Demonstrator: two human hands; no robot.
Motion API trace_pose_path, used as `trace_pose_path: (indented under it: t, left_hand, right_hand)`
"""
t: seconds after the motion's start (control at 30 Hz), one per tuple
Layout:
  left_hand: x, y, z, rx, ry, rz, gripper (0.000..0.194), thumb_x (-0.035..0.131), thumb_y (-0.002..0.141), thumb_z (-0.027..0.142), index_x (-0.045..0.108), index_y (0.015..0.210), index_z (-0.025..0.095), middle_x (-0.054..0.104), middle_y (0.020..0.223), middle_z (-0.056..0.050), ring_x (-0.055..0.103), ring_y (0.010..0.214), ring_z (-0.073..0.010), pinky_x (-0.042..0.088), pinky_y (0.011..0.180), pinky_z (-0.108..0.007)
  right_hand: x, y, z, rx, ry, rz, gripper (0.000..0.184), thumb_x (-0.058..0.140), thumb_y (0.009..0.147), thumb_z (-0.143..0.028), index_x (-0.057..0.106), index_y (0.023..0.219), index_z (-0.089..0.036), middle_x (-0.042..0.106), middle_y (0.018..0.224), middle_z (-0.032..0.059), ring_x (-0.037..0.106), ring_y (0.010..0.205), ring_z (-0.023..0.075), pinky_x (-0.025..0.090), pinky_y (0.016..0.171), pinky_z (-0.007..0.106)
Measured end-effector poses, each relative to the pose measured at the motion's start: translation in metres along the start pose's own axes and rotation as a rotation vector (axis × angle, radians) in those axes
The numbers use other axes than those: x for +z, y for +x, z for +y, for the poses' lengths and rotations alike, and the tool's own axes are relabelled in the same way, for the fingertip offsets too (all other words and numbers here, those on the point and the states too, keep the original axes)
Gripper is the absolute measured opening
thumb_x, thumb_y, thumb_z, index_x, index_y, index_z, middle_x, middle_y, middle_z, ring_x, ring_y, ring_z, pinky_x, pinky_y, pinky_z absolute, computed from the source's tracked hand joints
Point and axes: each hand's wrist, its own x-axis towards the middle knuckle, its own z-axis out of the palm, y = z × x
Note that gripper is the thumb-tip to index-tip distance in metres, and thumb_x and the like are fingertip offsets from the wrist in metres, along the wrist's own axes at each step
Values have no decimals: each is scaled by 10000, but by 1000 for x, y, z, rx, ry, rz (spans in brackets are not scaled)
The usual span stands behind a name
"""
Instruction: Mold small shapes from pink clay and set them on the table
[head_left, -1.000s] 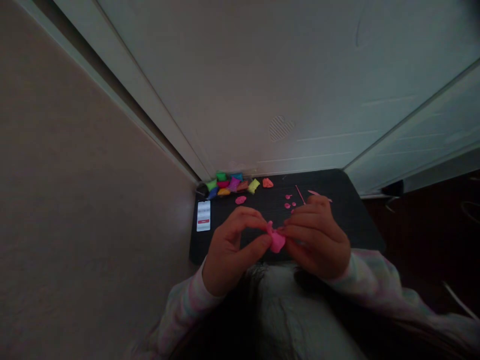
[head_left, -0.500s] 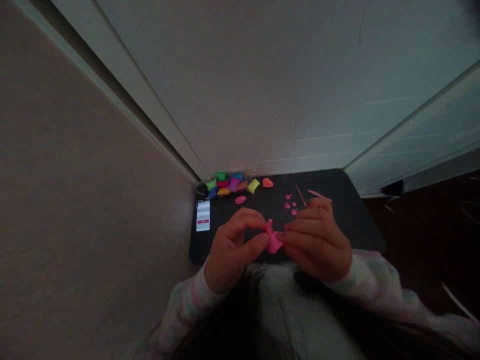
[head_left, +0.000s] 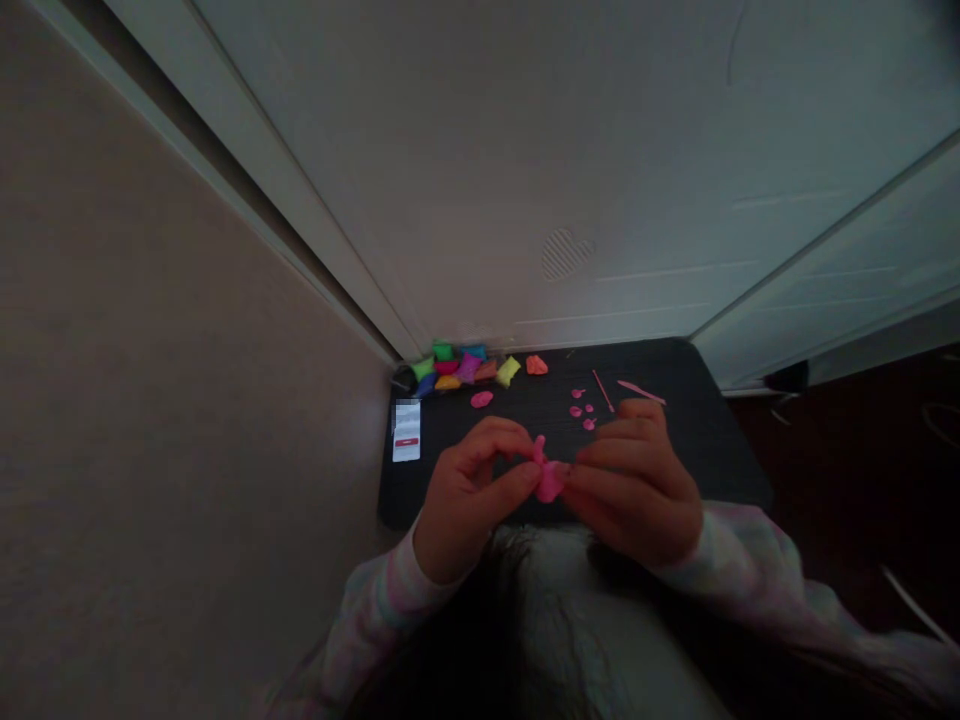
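The left hand (head_left: 461, 505) pinches the clay (head_left: 550, 484) between thumb and forefinger; the right hand (head_left: 637, 482) pinches its opposite edge. The clay sits between both hands' fingertips, over the near part of the surface (head_left: 724, 455). Beyond the right hand lie pink bits (head_left: 575, 411), a stick (head_left: 603, 391) and a pointed tool (head_left: 641, 391); left of the left hand, a phone (head_left: 406, 432).
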Motion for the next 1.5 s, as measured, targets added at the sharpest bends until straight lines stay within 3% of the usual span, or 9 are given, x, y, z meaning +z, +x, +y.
trace_pose_path:
  t: [0.1,0.33,0.77,1.2,1.5]
  left_hand:
    - [0,-1,-1,-34,-23,-6,56,603,719,164,633,726,211,521,788,8,505,750,-119,401,701,-256]
    - [1,-1,0,-58,-41,-11,56,612,716,169,632,723,221,522,793,14,506,761,-118,395,693,-249]
    - [2,0,-1,-45,-71,3,63,622,702,166,651,731,213,547,781,5,493,758,-122,382,682,-238]
    - [2,1,-1,-38,-67,-5,86,610,707,154,655,735,221,547,780,14,497,758,-111,384,680,-223]
    - [2,1,0,-38,5,35,96,612,702,144,671,722,216,578,768,0,520,756,-126,399,686,-244]
  right_hand:
    - [0,1,0,-32,-9,38,87,616,708,-121,619,704,-208,574,640,-17,496,576,123,374,648,371]
    - [-4,4,0,-83,-62,-35,95,579,745,-113,632,733,-191,593,598,-13,490,554,119,379,608,349]
    - [-2,-2,2,23,15,-76,106,569,733,-103,593,793,-187,589,699,7,514,631,137,388,694,393]
    - [1,-4,2,97,94,-54,165,616,702,-107,571,841,-183,552,753,10,513,661,138,406,671,371]
    - [-2,-2,4,59,41,-93,143,569,723,-97,587,821,-200,600,718,8,518,654,150,403,676,379]
